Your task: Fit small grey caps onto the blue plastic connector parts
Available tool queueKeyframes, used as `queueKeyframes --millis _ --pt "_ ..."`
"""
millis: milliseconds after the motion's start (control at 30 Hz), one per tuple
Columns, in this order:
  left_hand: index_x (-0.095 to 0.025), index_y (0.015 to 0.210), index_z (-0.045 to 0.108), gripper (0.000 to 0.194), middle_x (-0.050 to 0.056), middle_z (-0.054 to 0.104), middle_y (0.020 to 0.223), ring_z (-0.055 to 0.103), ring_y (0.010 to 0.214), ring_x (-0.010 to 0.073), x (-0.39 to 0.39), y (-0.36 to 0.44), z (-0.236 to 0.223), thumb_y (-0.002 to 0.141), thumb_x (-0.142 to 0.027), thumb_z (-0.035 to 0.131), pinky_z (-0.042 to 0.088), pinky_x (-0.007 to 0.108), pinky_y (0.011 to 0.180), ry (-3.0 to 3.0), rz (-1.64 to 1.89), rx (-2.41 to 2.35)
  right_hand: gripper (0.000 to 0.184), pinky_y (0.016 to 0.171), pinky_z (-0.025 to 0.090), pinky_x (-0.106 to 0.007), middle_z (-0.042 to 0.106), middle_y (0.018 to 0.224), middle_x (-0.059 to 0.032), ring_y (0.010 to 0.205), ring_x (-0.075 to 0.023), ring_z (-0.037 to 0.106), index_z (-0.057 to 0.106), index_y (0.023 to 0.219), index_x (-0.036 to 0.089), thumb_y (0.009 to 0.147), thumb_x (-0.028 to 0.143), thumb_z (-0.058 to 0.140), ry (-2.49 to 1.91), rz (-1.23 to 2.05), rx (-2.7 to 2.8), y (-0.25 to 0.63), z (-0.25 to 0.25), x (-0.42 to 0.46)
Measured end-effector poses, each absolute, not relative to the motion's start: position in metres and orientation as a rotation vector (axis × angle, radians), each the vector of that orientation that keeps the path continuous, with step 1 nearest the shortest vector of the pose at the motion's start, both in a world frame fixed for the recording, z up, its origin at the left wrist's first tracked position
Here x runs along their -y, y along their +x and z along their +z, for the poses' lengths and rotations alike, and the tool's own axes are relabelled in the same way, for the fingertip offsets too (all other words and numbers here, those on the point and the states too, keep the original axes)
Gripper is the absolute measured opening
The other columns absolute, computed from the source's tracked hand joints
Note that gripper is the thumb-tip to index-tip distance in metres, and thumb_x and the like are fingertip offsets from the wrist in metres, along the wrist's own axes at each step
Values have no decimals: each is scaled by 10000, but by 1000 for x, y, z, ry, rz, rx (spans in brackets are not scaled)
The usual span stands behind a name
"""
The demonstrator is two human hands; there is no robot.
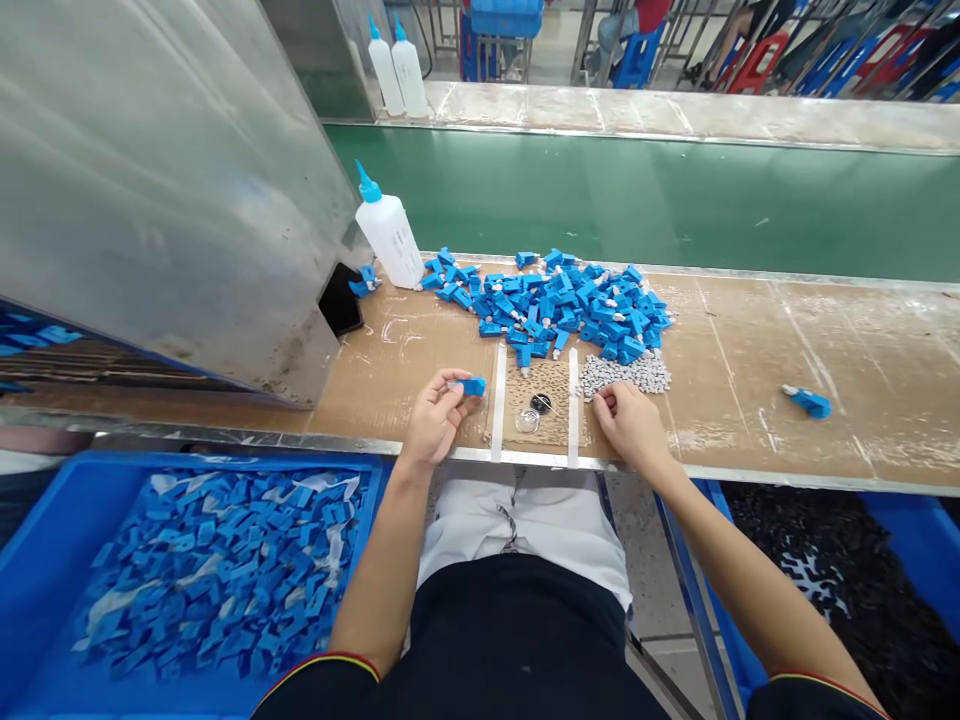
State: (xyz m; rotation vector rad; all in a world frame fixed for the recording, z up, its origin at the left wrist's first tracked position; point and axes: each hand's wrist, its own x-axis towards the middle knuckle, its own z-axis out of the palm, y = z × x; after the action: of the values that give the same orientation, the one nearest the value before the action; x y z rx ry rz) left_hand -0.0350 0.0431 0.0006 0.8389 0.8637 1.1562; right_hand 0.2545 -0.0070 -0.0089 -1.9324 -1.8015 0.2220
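Your left hand (436, 420) is clamped on one blue plastic part (472, 386), a small, blocky piece with a pale tip, held just above the bench. Your right hand (630, 425) has its fingertips pinched together at the edge of a pile of small grey pellets (624, 375); you can't tell from this view whether they hold a pellet.

Between your hands, two white tape strips (498, 403) run across the cardboard bench cover (735, 370) and frame a brown mat (536, 405). On the mat sit one small, round clear dish (527, 421) and one round black piece (541, 403).

Beyond them lies one big heap of blue parts (570, 305), too many to count. Two or three more lie by the nearer of three white bottles with blue nozzles (390, 235), and a single blue part (808, 402) lies well off to your right.

Two crates sit below the bench: a blue one full of blue parts (217, 570) at your left, and one holding black pieces (840, 560) at your right. A green belt (637, 190) runs behind the bench.
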Motion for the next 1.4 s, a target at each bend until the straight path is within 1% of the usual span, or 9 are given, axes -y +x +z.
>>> queueKeyframes --millis 100,267,400,533,733,900,1033,1167,1400 --pt "-211 1017 605 440 1 705 899 747 890 184 -34 -30 -2 747 -458 849 605 338 855 820 1175 -784 147 705 442 -336 648 820 -87 774 -235 607 520 756 235 899 255 491 -2027 167 1818 250 -8 6" --pt "-252 1141 562 520 -28 643 963 745 777 147 -20 -27 -7 754 -435 857 602 269 728 810 1153 -695 158 663 405 -306 658 761 -62 737 -219 619 515 723 235 877 199 517 -2105 247 2084 258 2 -2" --pt "-231 1132 560 489 -3 677 958 730 775 141 -8 -29 -15 774 -399 848 582 254 711 794 1111 -691 167 642 390 -292 670 767 -70 720 -208 624 506 706 232 861 177 536 -2116 293 2295 269 10 -8" --pt "-219 1128 559 488 23 715 958 720 768 142 -5 -29 -20 779 -412 840 573 254 701 776 1130 -729 153 630 407 -287 630 720 -40 663 -193 599 507 736 236 880 187 525 -1973 345 2362 276 8 -3" --pt "-215 1129 567 502 14 715 927 726 768 146 -11 -25 -18 766 -424 843 560 230 653 794 1097 -771 189 672 452 -306 619 793 -67 728 -208 603 521 828 235 994 251 434 -1638 94 2348 265 -12 12" --pt "-209 1147 569 529 34 737 970 729 808 153 -11 -24 -18 756 -432 847 572 250 706 794 1084 -790 249 691 462 -325 618 801 -77 754 -219 597 526 834 236 1033 264 378 -1513 -56 2372 260 -18 15" --pt "-199 1160 576 547 65 756 1014 732 837 166 -11 -24 -20 751 -439 848 575 270 743 805 1072 -806 212 675 459 -315 617 789 -67 733 -207 589 544 840 234 1007 253 414 -1498 67 2379 265 -11 12" --pt "-181 1105 610 522 81 764 1005 732 878 179 -11 -24 -21 735 -455 856 574 266 755 816 1070 -801 180 661 462 -305 628 788 -65 706 -197 584 558 834 225 964 254 438 -1552 264 2395 267 -1 8" --pt "-173 1096 611 526 99 765 1019 728 847 179 -10 -24 -23 736 -472 849 570 256 694 832 1068 -765 137 644 460 -294 646 775 -59 667 -186 576 585 834 221 912 268 482 -1704 500 2323 266 8 2"
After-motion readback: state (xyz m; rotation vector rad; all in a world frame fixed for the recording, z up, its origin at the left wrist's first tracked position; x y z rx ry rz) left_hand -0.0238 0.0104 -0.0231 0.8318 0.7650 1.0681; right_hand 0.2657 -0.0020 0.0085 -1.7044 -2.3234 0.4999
